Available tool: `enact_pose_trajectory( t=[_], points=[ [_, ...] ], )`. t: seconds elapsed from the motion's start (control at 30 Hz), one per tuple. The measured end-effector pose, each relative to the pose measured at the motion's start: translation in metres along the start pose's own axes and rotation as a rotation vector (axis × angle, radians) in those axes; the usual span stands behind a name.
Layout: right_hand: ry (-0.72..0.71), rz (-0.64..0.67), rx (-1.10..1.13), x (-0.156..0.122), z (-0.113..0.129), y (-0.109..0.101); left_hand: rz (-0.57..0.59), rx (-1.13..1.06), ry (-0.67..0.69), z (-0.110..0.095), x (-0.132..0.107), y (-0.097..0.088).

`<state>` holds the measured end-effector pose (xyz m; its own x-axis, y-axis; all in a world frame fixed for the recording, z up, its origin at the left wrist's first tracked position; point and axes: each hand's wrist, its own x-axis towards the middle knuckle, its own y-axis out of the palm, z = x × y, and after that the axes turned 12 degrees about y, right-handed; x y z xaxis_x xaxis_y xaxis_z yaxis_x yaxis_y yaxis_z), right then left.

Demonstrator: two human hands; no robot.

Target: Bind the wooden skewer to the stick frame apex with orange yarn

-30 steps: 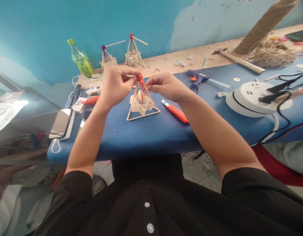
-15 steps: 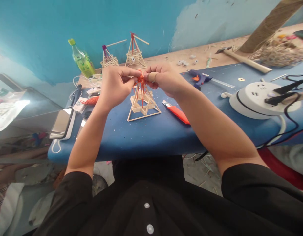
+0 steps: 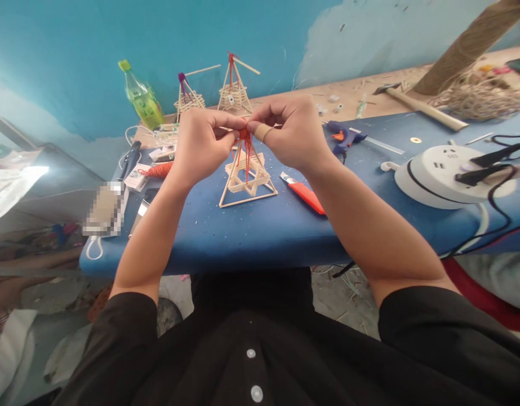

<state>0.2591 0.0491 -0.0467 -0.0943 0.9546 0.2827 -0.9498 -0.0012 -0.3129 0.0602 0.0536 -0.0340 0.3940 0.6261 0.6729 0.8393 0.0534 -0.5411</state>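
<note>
A small pyramid frame of thin wooden sticks stands on the blue table top, with a star-shaped stack of sticks inside it. Orange string is wrapped round its tip, and loose strands hang down the middle. My left hand pinches the tip from the left, thumb and forefinger on the string. From the right, my right hand is closed at the same wrapped tip, its fingertips pinched on the orange string. The fingers partly hide the top of the frame.
An orange utility knife lies right of the frame. Behind are a glue gun, a hammer and two similar stick frames. A white power strip stands at right, a green-capped bottle at back left, an orange string bundle at left.
My right hand has lifted slightly, with its wrist raised and its fingers still at the string. My left hand stays at the tip. The frame stands in about the same place.
</note>
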Motion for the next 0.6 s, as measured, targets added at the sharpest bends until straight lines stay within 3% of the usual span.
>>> enact_pose_trajectory(
  t=[0.23, 0.4, 0.6],
  points=[
    [-0.197, -0.128, -0.302, -0.025, 0.002, 0.007, -0.004, -0.009, -0.010, -0.001, 0.001, 0.000],
    [-0.126, -0.172, -0.233, -0.025, -0.017, 0.004, 0.003, -0.022, -0.022, 0.001, 0.000, 0.001],
    [-0.038, -0.039, -0.164, -0.013, -0.040, -0.005, 0.010, -0.032, -0.026, 0.001, 0.000, 0.001]
  ],
)
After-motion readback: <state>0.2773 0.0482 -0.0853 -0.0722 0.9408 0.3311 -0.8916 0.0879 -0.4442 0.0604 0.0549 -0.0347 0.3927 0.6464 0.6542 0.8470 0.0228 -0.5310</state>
